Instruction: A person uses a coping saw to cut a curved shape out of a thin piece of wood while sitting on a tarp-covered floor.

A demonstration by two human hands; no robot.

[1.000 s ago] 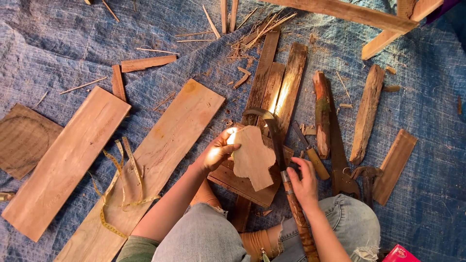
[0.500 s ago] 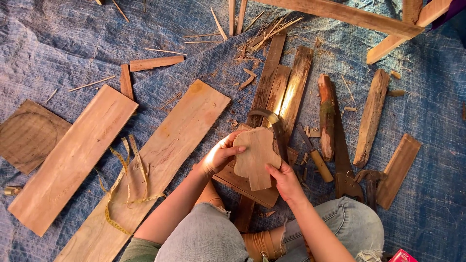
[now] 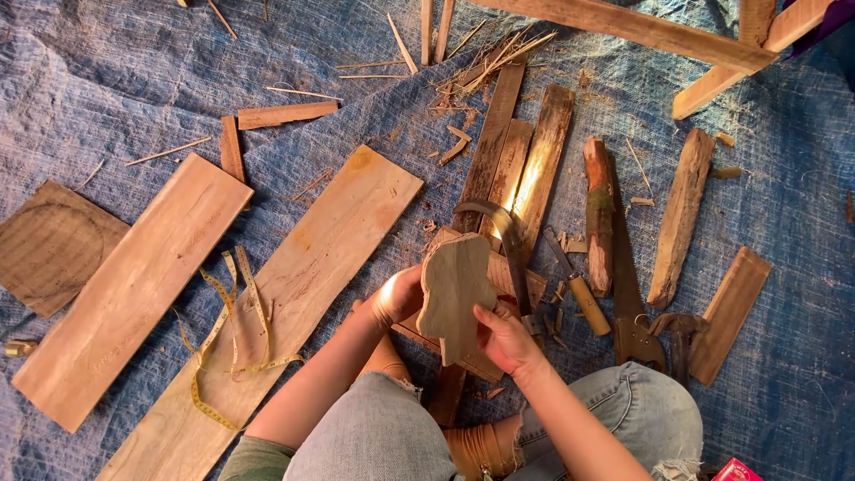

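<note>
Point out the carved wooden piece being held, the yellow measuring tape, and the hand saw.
carved wooden piece (image 3: pixel 454 294): head view, middle of its flat face.
yellow measuring tape (image 3: pixel 233 294): head view, strip lying across the long plank.
hand saw (image 3: pixel 623 267): head view, middle of the blade.

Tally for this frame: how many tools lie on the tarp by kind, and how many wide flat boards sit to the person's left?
Handsaw: 1
Curved blade: 1
Wooden-handled tool: 1
Hammer: 1
Yellow measuring tape: 1
Wide flat boards: 2
Total: 7
Apart from these, the left hand and right hand hold a cut wooden shape.
</note>
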